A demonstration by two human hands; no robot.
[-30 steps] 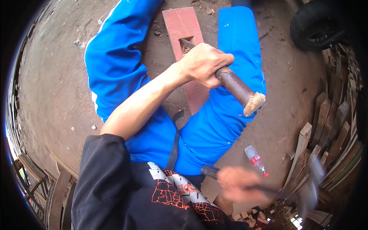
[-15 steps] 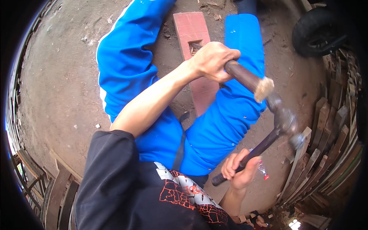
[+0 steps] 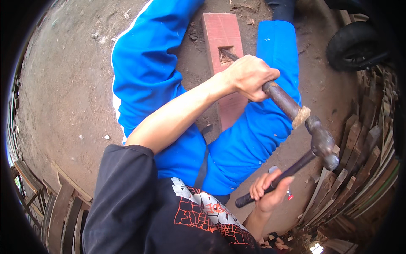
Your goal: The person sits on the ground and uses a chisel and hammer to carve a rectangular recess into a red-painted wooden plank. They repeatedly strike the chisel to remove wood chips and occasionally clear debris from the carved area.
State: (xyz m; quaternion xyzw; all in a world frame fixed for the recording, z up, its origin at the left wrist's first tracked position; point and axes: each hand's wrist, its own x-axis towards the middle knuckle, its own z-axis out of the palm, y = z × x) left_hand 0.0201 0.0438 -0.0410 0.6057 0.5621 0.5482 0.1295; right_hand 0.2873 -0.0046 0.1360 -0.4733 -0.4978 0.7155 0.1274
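A reddish wooden beam (image 3: 220, 30) lies on the ground between my legs, with a rectangular mortise (image 3: 225, 60) cut in its upper face and wood chips inside. My left hand (image 3: 253, 78) is closed around a chisel (image 3: 282, 100), its dark blade slanting down into the mortise. The brown handle ends in a frayed, pale tip that points to the right. My right hand (image 3: 270, 190) grips the dark handle of a ball-peen hammer (image 3: 323, 144). One end of the hammer's head is right beside the chisel's frayed tip; whether they touch I cannot tell.
Stacked wooden strips (image 3: 359, 156) line the right side, and more boards (image 3: 63, 211) stand at the lower left. A black wheel (image 3: 355, 46) is at the far right. Beyond my right hand a bottle with a red cap (image 3: 289, 196) lies partly hidden. My blue-trousered legs flank the beam.
The hammer head was blurred by motion and now shows sharply, still near the chisel's end. The beam, legs and hands appear shifted slightly right in view. Both grips are unchanged.
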